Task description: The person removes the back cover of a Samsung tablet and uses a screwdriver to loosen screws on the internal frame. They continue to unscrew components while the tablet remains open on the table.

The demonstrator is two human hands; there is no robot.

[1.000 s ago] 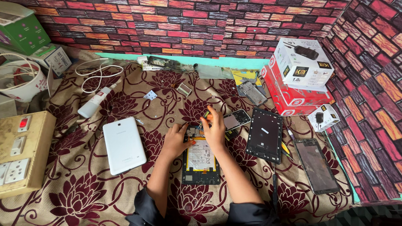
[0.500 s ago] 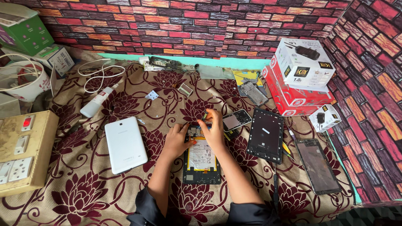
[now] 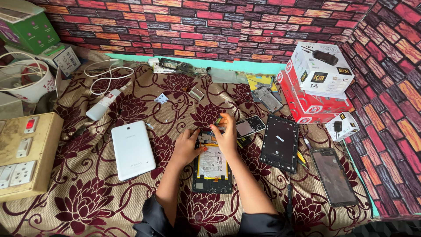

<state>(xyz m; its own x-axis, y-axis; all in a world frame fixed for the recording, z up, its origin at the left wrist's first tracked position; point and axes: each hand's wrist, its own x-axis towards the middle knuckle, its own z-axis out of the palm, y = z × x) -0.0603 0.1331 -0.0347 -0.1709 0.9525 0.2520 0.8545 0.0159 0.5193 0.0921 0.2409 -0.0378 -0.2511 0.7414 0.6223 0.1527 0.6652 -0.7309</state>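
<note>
An opened tablet (image 3: 212,171), with its white battery and circuit board bare, lies on the flowered cloth in front of me. My left hand (image 3: 186,147) rests on its upper left corner and holds it down. My right hand (image 3: 226,134) hovers over the tablet's top edge, its fingers pinched on a small yellow-tipped tool (image 3: 218,119). The tablet's upper board is partly hidden under both hands.
A white back cover (image 3: 132,149) lies to the left and a white bottle (image 3: 103,105) beyond it. On the right are a small phone (image 3: 250,126), a black tablet frame (image 3: 280,142), a dark screen panel (image 3: 334,175) and stacked boxes (image 3: 315,83). A switchboard (image 3: 22,153) sits far left.
Both hands stay at the tablet's top end. The right hand's fingers have shifted slightly over the top edge; nothing else has moved.
</note>
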